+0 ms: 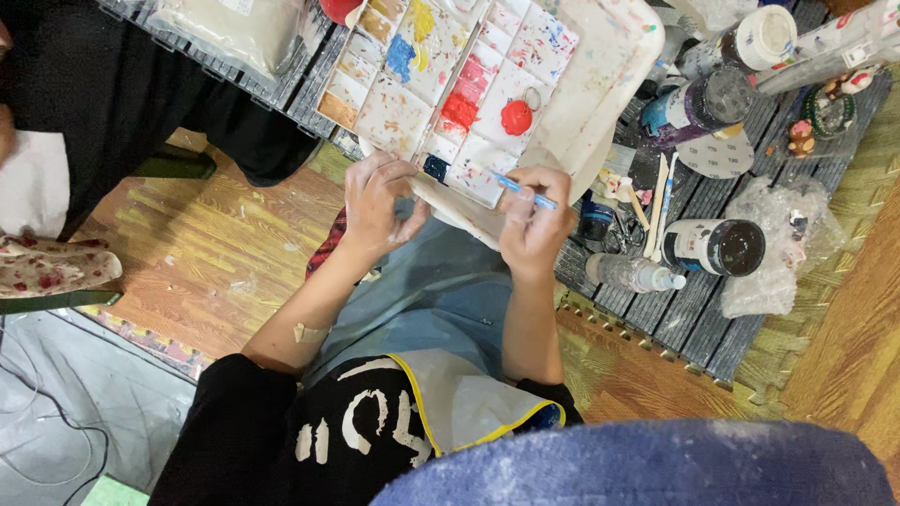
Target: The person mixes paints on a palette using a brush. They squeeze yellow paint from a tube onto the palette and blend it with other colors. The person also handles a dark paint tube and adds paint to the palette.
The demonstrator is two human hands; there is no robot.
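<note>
Left hand (380, 201) pinches small dark piece (404, 208) — right hand (532, 220) grips blue brush (525, 190), near paint palette (450, 80).

The left hand (380, 201) pinches a small dark grey thing (404, 208) between its fingers; what it is cannot be told. The right hand (534, 220) holds a thin blue paintbrush (525, 190), tipped up toward the left. Both hands sit just below a big white paint palette (469, 84) with many little boxes. The boxes hold blobs of red, blue, yellow and brown paint. To the right, on a dark slatted mat (712, 319), paint jars (712, 245) lie on their sides, near a small clear bottle (633, 274) and crumpled bubble wrap (783, 244). The person wears a black top and a light blue apron (441, 300) over the lap.
</note>
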